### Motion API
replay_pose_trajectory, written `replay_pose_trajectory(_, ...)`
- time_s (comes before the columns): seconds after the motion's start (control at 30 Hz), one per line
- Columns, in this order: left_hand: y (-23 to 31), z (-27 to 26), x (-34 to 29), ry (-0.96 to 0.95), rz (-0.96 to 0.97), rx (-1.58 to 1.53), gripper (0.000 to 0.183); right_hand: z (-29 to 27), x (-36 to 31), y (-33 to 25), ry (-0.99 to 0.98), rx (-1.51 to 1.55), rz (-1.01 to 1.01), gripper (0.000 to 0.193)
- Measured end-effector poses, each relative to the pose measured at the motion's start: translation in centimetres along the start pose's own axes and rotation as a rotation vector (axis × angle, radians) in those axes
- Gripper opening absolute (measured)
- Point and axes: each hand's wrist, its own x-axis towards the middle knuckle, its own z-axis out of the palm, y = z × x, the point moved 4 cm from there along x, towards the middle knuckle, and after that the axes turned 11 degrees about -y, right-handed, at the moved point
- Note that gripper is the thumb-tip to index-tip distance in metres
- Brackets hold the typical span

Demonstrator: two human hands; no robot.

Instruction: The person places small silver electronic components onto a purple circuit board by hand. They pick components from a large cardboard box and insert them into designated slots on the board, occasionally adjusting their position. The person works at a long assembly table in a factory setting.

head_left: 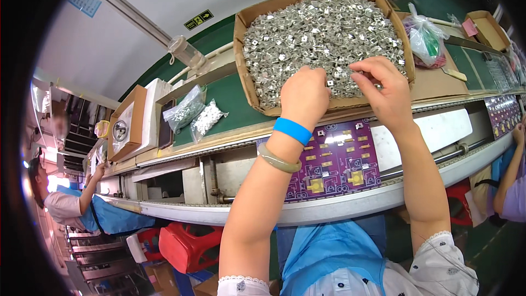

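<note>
Tray (241, 71) walls apparently keep loose metal parts (323, 27) within reach; right hand (392, 92) slightly parted, left hand's (304, 93) closure not discernible.

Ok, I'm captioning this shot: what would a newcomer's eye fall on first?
Probably the large cardboard box at upper centre, heaped with small silvery metal parts, with the left hand and right hand at its near side. Below the hands, the purple circuit board stands out. The red stool is another bright spot, at lower left.
</note>
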Motion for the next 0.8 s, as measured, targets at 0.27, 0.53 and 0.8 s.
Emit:
replay_pose_trajectory(0.27,-0.6,0.1,0.0,0.017,0.081,-0.223,0.018,-0.1,-0.2,0.4,0.018,0.16,0.031,0.017)
replay_pose_trajectory(0.53,-2.3,-3.6,-1.7,0.107,0.021,-0.59,0.023,1.2,-0.5,-1.3,-0.158,0.166,-0.087,0.016)
replay_pose_trajectory(0.8,-4.8,-6.0,-9.4,-0.041,0.02,-1.169,0.03,7.3,-2.5,-2.8,-0.498,0.065,-0.179,0.016)
